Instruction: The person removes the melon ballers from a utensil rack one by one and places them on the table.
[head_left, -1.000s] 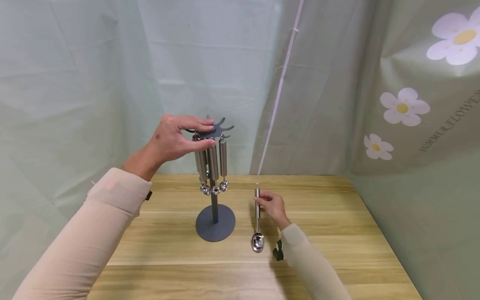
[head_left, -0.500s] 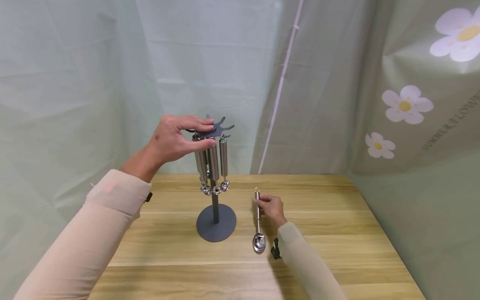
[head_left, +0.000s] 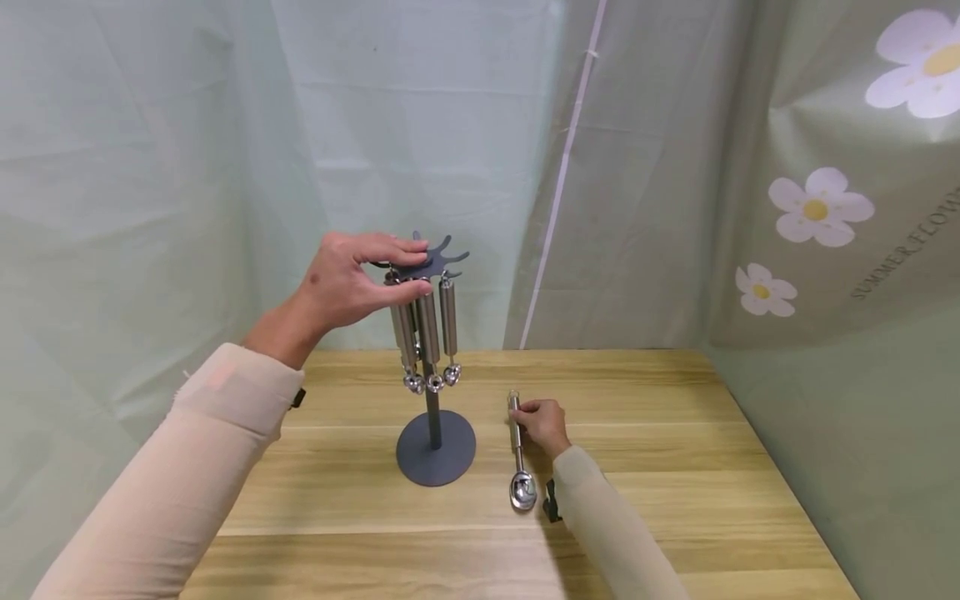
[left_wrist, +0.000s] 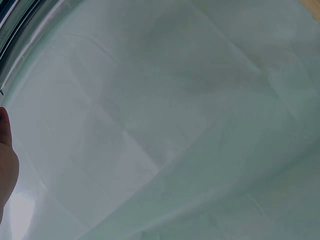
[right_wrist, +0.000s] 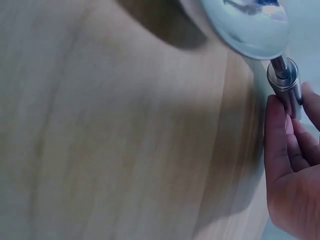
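Note:
A dark grey utensil stand [head_left: 435,446] rises from the wooden table [head_left: 652,467], its star-shaped top carrying several steel utensils [head_left: 427,329] that hang by their rings. My left hand [head_left: 352,279] grips the left side of that top, thumb under and fingers over. A steel scoop [head_left: 519,454] lies on the table to the right of the stand, bowl toward me. My right hand [head_left: 542,423] pinches the scoop's handle near its far end; the right wrist view shows the fingers [right_wrist: 285,145] round the handle [right_wrist: 286,86] below the bowl [right_wrist: 250,25].
Pale green cloth [head_left: 187,150] hangs behind and left of the table; a flowered cloth [head_left: 825,208] hangs on the right. The left wrist view shows only cloth [left_wrist: 175,125] and a sliver of a hand at the left edge.
The scoop and my right hand have come down: the scoop stood tilted up from the table a second ago and now lies nearly flat. The left hand has stayed on the stand's top.

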